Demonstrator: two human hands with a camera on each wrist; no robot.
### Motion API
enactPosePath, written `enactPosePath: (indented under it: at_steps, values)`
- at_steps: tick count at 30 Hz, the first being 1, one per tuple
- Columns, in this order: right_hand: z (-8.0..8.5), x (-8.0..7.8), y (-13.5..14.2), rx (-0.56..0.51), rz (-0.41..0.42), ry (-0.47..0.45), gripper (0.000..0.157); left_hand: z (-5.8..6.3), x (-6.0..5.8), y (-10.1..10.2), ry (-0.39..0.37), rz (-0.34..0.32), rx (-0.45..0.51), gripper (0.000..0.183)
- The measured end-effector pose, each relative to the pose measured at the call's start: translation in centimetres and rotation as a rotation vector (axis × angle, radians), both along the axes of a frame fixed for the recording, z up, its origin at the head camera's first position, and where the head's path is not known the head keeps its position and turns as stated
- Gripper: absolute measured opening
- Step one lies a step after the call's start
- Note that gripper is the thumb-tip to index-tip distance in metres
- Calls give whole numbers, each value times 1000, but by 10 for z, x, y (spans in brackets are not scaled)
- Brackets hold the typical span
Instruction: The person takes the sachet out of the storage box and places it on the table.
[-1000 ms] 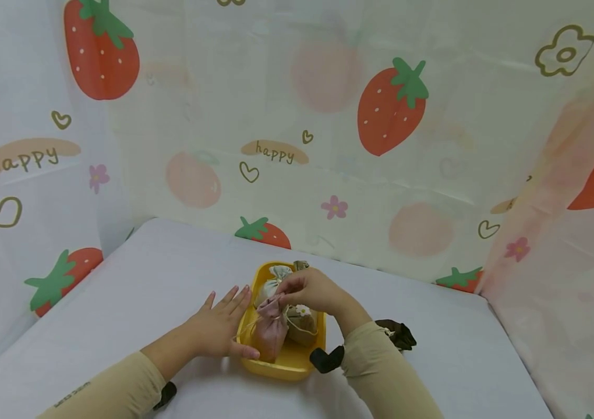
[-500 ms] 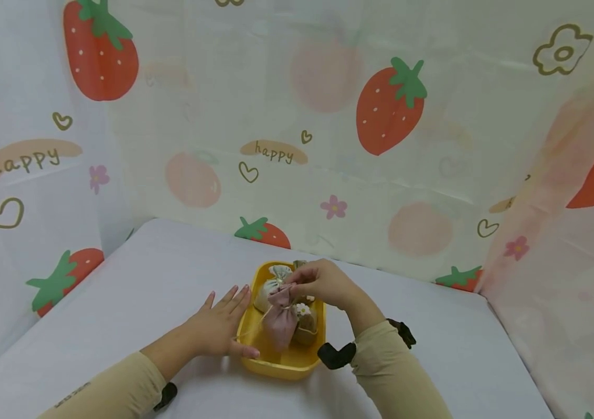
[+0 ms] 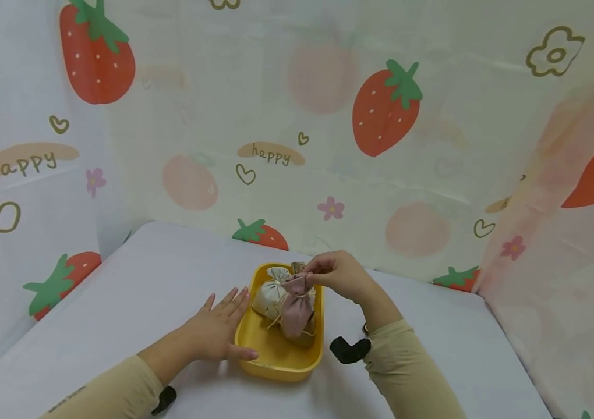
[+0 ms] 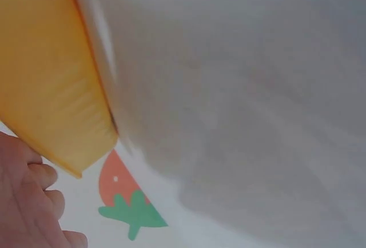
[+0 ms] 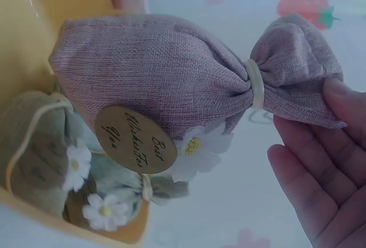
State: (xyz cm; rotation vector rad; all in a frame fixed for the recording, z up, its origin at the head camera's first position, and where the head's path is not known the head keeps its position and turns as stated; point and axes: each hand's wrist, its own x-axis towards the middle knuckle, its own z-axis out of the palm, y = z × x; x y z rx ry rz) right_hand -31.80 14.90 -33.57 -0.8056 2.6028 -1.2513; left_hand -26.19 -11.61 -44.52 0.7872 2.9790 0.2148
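The pink pouch [image 3: 296, 314] is pinched by its top in the right hand [image 3: 343, 278], over the tray [image 3: 276, 371] at the head frame's lower centre. The tray's left edge is touched by the spread left hand [image 3: 215, 329]; a white pouch [image 3: 267, 300] is seen inside, upper left.

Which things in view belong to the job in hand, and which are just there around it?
Part of the job, it seems:
pink pouch, held by the right hand
yellow tray, left hand at its edge
pale pouch in the tray

Just around it:
strawberry-print backdrop
white tabletop
black piece by the right sleeve
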Motion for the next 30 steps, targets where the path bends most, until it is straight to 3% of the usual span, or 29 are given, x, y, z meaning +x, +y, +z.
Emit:
enactPosePath:
  at_steps: [8, 15, 22, 30]
  values:
    - [9, 0, 11, 12, -44, 72, 7, 1, 1, 5, -17, -16, 35, 115]
    - [20, 2, 28, 60, -91, 113, 7, 4, 3, 9, -7, -10, 7, 120]
    - [28, 9, 51, 96, -150, 154, 8, 1, 1, 12, -9, -16, 10, 120]
    - [31, 17, 74, 77, -226, 157, 8, 2, 2, 11, 12, -20, -6, 121]
